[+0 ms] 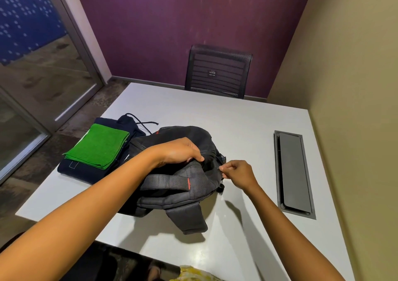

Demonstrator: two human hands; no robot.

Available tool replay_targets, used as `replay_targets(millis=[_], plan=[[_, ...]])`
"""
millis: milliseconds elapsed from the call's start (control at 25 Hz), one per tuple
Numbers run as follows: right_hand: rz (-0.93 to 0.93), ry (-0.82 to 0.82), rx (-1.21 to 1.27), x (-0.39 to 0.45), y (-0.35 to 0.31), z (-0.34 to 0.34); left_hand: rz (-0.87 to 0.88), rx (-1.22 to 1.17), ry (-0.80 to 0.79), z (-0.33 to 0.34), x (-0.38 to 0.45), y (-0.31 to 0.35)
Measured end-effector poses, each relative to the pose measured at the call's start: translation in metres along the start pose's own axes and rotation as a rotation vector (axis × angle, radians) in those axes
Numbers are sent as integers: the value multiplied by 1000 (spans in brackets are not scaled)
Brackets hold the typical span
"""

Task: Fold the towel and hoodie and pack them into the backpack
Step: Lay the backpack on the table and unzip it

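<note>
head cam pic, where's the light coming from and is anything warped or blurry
Head view: light comes from above and left, since the arms and backpack cast soft shadows toward the near right on the table; wide-angle distortion bows the wall edges; the yellow thing at the bottom edge is blurred; the right hand and left hand look sharp.

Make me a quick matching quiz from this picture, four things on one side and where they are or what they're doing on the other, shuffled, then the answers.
1. towel
2. hoodie
3. left hand
4. right hand

A. pinches a zipper pull
B. folded, lies on the hoodie
C. grips the top of the backpack
D. folded, lies on the table under the towel

Pairs: 1-B, 2-D, 3-C, 4-A
</note>
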State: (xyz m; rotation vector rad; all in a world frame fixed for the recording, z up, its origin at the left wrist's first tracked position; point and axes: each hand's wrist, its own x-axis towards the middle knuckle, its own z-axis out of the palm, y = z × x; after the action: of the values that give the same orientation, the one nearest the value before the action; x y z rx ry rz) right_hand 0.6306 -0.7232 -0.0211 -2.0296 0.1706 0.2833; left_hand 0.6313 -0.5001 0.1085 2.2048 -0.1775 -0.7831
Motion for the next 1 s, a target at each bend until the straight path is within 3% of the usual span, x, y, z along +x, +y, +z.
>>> replay_targets(millis=[320, 480, 720, 1000], plan=[[-48, 57, -147, -42, -76, -22, -6, -26, 52, 0, 1, -3], [-161, 65, -145, -74, -117, -25, -22, -45, 71, -3, 3, 1], [-354, 121, -339, -113, -155, 12, 15, -26, -9, -5, 1, 15], [-407, -137, -160, -79, -138, -19, 60, -129, -6, -12, -1, 6]])
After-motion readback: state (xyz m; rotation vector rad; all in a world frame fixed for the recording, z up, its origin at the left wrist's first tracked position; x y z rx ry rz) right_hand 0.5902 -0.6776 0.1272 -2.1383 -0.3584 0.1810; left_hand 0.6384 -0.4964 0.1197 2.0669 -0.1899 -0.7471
